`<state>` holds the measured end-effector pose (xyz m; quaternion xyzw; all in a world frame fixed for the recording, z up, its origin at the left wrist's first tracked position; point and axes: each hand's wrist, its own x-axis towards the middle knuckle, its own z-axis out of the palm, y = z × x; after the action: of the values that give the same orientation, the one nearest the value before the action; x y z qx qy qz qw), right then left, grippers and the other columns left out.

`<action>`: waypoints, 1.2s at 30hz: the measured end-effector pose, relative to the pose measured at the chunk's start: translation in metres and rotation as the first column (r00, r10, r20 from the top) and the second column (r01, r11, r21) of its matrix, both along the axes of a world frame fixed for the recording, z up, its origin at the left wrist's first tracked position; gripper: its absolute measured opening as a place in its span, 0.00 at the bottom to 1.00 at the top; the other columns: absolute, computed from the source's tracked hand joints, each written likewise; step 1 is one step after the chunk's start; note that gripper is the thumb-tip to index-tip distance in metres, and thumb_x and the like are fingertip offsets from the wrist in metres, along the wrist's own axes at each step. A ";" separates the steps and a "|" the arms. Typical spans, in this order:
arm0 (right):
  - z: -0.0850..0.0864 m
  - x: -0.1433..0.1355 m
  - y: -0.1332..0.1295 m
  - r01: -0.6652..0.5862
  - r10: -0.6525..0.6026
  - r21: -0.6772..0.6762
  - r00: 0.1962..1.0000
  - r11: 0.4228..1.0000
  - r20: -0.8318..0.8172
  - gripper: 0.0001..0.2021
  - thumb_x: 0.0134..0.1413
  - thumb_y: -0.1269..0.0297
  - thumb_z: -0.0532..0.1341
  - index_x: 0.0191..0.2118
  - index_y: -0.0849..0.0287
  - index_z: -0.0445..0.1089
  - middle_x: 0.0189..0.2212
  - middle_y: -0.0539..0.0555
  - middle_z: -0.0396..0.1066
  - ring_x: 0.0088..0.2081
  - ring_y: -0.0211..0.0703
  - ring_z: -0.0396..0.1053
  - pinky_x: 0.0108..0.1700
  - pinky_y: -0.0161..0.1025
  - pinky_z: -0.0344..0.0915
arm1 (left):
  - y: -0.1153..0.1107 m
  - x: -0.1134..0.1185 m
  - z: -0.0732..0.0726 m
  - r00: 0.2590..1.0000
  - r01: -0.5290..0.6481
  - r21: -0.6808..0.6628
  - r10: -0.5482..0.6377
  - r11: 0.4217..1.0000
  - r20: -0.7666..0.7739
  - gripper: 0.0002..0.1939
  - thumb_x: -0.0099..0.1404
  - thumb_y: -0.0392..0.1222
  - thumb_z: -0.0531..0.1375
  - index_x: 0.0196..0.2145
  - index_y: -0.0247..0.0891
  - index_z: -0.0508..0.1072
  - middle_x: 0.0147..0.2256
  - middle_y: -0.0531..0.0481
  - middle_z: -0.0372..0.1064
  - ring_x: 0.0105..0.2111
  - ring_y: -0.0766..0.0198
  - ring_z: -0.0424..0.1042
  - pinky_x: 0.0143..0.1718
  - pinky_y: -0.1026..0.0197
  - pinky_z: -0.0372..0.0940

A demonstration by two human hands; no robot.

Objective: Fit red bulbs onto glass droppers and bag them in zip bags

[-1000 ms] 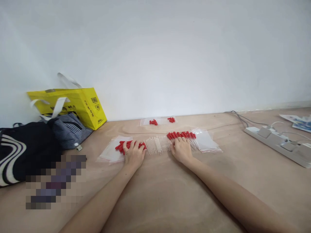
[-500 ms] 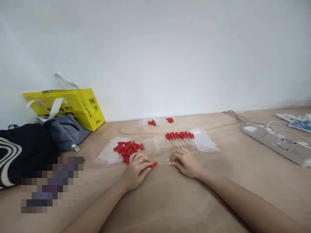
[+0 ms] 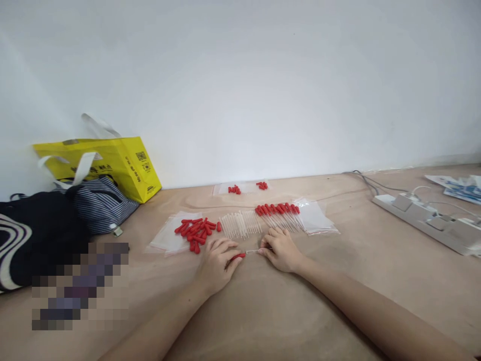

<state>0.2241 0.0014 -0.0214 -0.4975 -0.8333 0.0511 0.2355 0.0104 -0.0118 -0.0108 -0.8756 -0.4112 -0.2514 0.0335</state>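
Note:
My left hand [image 3: 220,263] is closed on a red rubber dropper bulb [image 3: 240,255], whose end sticks out between thumb and fingers. Between the fingertips of my right hand [image 3: 280,249] is a thin clear dropper tube [image 3: 252,251], pointing left at the bulb. The tube's tip is very close to the bulb's end; I cannot tell if they touch. Beyond my left hand lies a heap of red bulbs [image 3: 195,229]. A row of bare tubes [image 3: 240,224] lies past both hands. Behind my right hand are several tubes fitted with red bulbs [image 3: 278,209].
Clear plastic bags [image 3: 319,218] lie right of the fitted tubes, and more bags [image 3: 165,235] left of the heap. Another bag [image 3: 221,189] with red bulbs lies near the wall. Yellow [image 3: 143,175], striped [image 3: 99,205] and black bags [image 3: 45,230] stand left; a power strip [image 3: 424,220] sits right.
My left hand has moved a little to the right with the bulb. My right hand has shifted left with the tube, and the gap between bulb and tube has narrowed.

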 end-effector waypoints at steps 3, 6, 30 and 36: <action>-0.002 -0.002 -0.003 0.034 -0.031 0.059 0.998 0.998 -0.047 0.05 0.53 0.66 0.54 0.29 0.59 0.63 0.28 0.50 0.66 0.34 0.40 0.59 0.36 0.38 0.45 | -0.001 0.001 0.002 0.998 -0.055 0.023 0.054 0.998 0.041 0.08 0.61 0.40 0.53 0.33 0.43 0.71 0.35 0.52 0.72 0.39 0.60 0.66 0.46 0.50 0.50; -0.002 -0.005 -0.008 0.071 -0.058 0.123 0.992 0.990 -0.108 0.06 0.55 0.67 0.52 0.29 0.60 0.62 0.27 0.50 0.67 0.32 0.38 0.60 0.36 0.37 0.45 | -0.002 0.001 0.004 0.994 -0.094 0.022 0.092 0.995 0.062 0.08 0.62 0.39 0.51 0.34 0.42 0.70 0.34 0.52 0.72 0.38 0.61 0.67 0.50 0.47 0.44; -0.002 -0.024 -0.026 -0.138 0.154 0.314 0.988 0.939 -0.029 0.08 0.55 0.68 0.51 0.31 0.59 0.67 0.24 0.51 0.67 0.30 0.38 0.56 0.35 0.39 0.43 | -0.004 0.002 0.001 0.982 -0.117 -0.021 0.118 0.993 0.147 0.10 0.63 0.42 0.49 0.30 0.42 0.69 0.30 0.52 0.72 0.35 0.62 0.67 0.49 0.49 0.43; 0.001 -0.018 -0.022 -0.219 0.225 0.308 0.974 0.926 0.015 0.09 0.53 0.72 0.50 0.30 0.59 0.66 0.23 0.50 0.67 0.29 0.38 0.55 0.36 0.40 0.43 | -0.007 0.002 0.003 0.992 -0.037 -0.021 0.040 0.999 0.123 0.09 0.62 0.41 0.50 0.29 0.41 0.69 0.28 0.54 0.71 0.33 0.63 0.68 0.50 0.47 0.39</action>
<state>0.2060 -0.0205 -0.0209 -0.3569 -0.8795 -0.0480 0.3112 0.0126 -0.0188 -0.0075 -0.8505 -0.4316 -0.3006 0.0047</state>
